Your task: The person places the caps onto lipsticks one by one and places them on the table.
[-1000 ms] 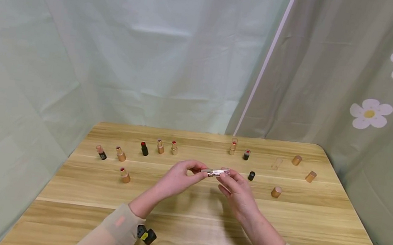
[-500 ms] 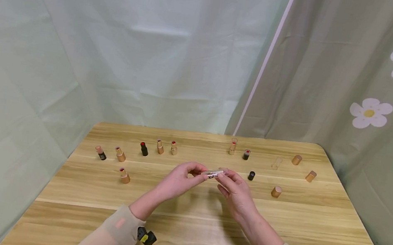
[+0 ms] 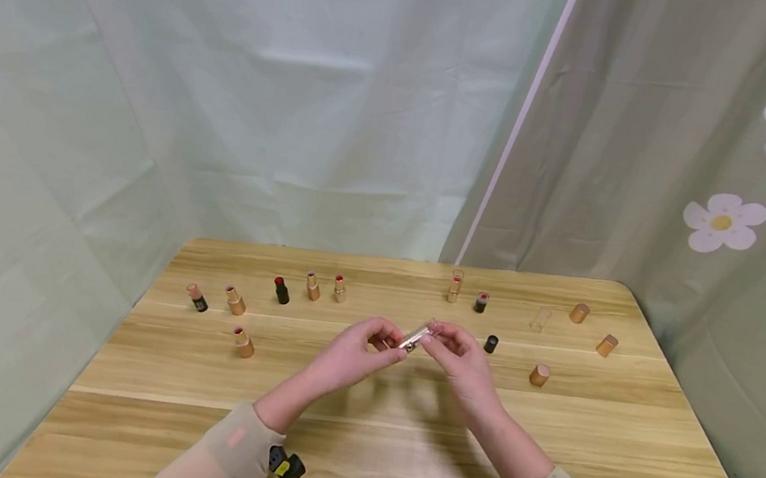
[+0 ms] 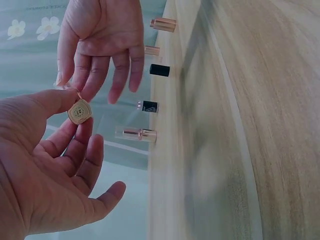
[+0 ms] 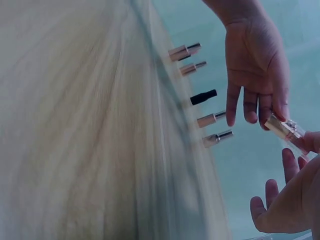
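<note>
From here I'm seeing the left hand (image 3: 353, 357) pinching one end and the right hand (image 3: 467, 369) the other of a slim gold-and-clear lipstick tube (image 3: 415, 340), both half-spread, above the pale wooden table (image 3: 387, 468). Slackening fingertips could be dropping it. It's pointing nearer 2 o'clock than 0.5 s ago.

nine lipsticks (image 3: 415, 339) — five loose caps (image 3: 540, 375) — two bare hands (image 3: 352, 355)

It's a curtained booth: drapes (image 3: 608, 156) hang behind and beside a wooden table (image 3: 618, 452)
</note>
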A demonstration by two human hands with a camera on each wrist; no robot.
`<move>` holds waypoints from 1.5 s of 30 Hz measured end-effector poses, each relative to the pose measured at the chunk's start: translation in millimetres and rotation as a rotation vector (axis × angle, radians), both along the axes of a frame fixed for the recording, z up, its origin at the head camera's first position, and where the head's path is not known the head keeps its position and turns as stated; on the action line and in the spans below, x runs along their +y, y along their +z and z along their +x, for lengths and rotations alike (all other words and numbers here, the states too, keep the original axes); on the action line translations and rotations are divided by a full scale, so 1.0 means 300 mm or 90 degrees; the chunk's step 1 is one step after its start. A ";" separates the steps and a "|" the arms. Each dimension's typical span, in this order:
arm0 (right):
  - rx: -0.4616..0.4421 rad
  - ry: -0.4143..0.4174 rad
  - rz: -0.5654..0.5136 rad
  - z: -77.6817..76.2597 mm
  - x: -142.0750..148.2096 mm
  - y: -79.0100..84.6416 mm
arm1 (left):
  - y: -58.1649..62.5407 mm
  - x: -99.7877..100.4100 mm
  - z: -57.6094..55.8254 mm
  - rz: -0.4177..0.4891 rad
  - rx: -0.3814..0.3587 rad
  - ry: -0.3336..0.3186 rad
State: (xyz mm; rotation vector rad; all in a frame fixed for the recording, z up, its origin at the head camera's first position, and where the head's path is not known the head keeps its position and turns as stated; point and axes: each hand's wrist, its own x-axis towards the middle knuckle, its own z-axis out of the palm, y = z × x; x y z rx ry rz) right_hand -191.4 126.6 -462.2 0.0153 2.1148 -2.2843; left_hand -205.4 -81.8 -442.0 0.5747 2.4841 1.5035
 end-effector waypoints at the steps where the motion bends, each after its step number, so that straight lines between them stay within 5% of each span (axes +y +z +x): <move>1: 0.005 0.005 0.014 0.000 0.000 0.002 | -0.002 0.000 0.000 -0.002 0.001 0.003; 9: 0.053 0.022 0.119 -0.014 -0.007 0.024 | -0.022 0.004 -0.002 -0.021 0.009 0.035; 16: 0.140 0.064 0.292 -0.067 0.008 0.045 | -0.043 0.003 -0.006 -0.054 0.028 0.025; 21: 0.213 0.062 0.465 -0.133 0.035 0.074 | -0.045 -0.012 0.006 -0.161 0.099 -0.009; 28: 0.308 0.015 0.634 -0.272 0.076 0.096 | -0.056 -0.023 0.038 -0.331 0.263 -0.103; 36: 0.299 0.020 0.717 -0.401 0.068 0.106 | -0.088 -0.009 0.074 -0.483 0.396 -0.150; 45: 0.242 0.026 0.771 -0.478 0.044 0.074 | -0.115 -0.014 0.115 -0.459 0.353 -0.149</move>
